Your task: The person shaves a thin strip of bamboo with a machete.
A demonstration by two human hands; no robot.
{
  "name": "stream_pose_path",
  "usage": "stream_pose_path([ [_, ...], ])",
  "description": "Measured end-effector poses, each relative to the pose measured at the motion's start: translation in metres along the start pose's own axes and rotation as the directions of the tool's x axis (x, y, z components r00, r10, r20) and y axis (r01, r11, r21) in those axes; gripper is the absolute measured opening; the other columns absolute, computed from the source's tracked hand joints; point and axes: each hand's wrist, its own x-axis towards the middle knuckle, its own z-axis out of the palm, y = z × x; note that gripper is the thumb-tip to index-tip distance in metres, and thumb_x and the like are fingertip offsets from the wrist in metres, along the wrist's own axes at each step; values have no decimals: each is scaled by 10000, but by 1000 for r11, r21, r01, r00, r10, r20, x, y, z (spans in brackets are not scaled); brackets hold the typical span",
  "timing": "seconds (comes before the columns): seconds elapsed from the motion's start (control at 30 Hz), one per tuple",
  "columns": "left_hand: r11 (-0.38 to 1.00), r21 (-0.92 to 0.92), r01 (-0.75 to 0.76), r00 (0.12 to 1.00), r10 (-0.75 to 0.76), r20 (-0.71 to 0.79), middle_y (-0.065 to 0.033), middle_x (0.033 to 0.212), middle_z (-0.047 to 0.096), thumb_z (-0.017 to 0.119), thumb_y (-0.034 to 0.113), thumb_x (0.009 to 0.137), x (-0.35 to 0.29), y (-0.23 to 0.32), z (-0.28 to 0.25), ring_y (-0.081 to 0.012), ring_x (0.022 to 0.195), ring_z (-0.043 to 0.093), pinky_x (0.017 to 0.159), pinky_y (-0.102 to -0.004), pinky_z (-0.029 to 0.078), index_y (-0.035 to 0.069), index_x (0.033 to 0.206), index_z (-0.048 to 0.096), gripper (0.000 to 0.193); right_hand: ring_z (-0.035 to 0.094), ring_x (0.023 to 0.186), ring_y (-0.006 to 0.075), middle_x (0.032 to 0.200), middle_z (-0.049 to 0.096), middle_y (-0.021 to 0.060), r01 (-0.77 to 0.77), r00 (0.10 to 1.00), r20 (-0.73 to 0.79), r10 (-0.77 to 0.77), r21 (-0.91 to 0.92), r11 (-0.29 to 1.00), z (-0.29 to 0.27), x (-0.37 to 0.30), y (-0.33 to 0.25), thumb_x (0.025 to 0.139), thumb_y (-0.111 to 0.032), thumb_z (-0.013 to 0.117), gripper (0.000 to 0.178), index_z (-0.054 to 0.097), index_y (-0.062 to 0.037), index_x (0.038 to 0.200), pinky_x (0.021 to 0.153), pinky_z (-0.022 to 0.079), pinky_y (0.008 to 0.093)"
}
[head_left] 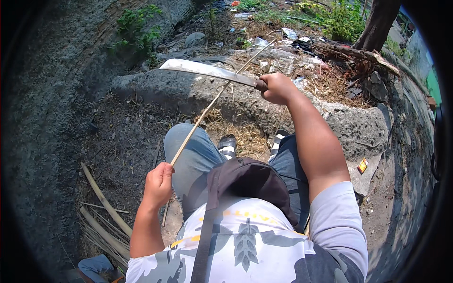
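My left hand [158,184] grips the near end of a long thin bamboo stick [210,104] that slants up and to the right across my knees. My right hand [277,87] holds the handle of a big machete [207,71]. Its broad grey blade points left and lies across the stick, above a low concrete ledge [155,87]. I am seated, with my jeans-clad legs and striped sandals [227,146] below the blade.
Split bamboo strips [101,212] lie on the dirt at lower left. Shavings litter the ground by my feet. Rubble, litter and weeds lie beyond the ledge, with a tree trunk [377,23] at upper right. A small orange box [362,165] rests on a slab at right.
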Motion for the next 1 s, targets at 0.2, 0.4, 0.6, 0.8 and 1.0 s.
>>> stream_pose_path([
  [0.2,998,39,49,999,-49,5,-113,643,570,514,277,1092,-4,-5,-1,-215,593,557,583,-372,443,-3,918,648,356,717,985,371,1031,749,181,-60,998,-15,60,-38,997,6,-1,8,778,-148,651,306,749,-119,1067,879,565,481],
  [0.4,998,-6,55,998,-54,10,-108,644,569,521,281,1088,-5,-3,7,-208,590,539,587,-365,440,-5,917,651,357,716,1005,360,1006,747,159,67,991,118,-56,-92,993,4,-9,-28,760,-148,688,280,736,-134,1035,864,569,488],
  [0.6,997,-29,73,997,-74,-21,-61,640,544,561,244,1073,-24,-6,-19,-135,595,486,563,-340,416,-5,901,648,315,709,968,389,992,749,189,-72,997,7,72,7,997,-4,0,16,783,-160,667,283,743,-107,1050,875,559,479],
  [0.8,994,-17,108,993,-108,-39,-47,660,550,561,247,1077,-33,-3,-19,-128,621,482,581,-329,420,-10,913,655,319,697,884,415,914,728,224,-1,996,-91,9,95,995,8,0,13,769,-117,651,254,734,-55,1002,800,541,471],
  [1.0,986,-89,139,990,-139,2,-16,657,523,559,253,1084,-27,-7,-10,-99,624,458,575,-302,399,-4,912,657,324,707,1023,377,1040,747,171,45,994,103,-36,-80,996,6,-5,-21,738,-151,675,326,735,-127,1057,904,565,482],
])
